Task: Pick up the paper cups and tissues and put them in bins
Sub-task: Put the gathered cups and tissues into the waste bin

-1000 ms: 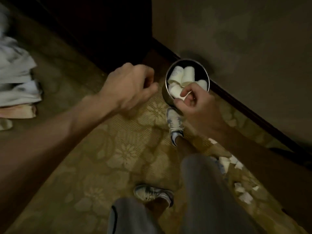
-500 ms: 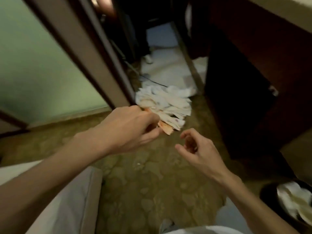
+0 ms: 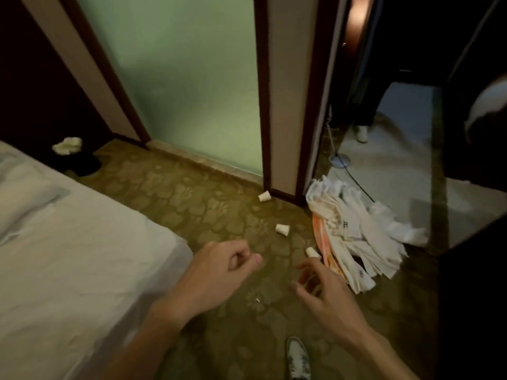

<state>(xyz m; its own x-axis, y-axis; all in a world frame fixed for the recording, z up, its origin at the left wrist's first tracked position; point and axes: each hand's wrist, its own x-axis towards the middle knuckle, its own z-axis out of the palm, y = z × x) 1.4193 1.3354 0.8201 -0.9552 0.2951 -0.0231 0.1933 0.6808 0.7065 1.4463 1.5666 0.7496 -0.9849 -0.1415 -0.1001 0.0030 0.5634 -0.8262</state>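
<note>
Cups are scattered tipped over on the carpet, the nearest cup just beyond the right hand, whose fingers are spread and empty; the left hand is loosely curled, nothing held. Light, crushable paper is probably best pinched gently at the rim.

Paper cups on carpet; bed leftward
</note>
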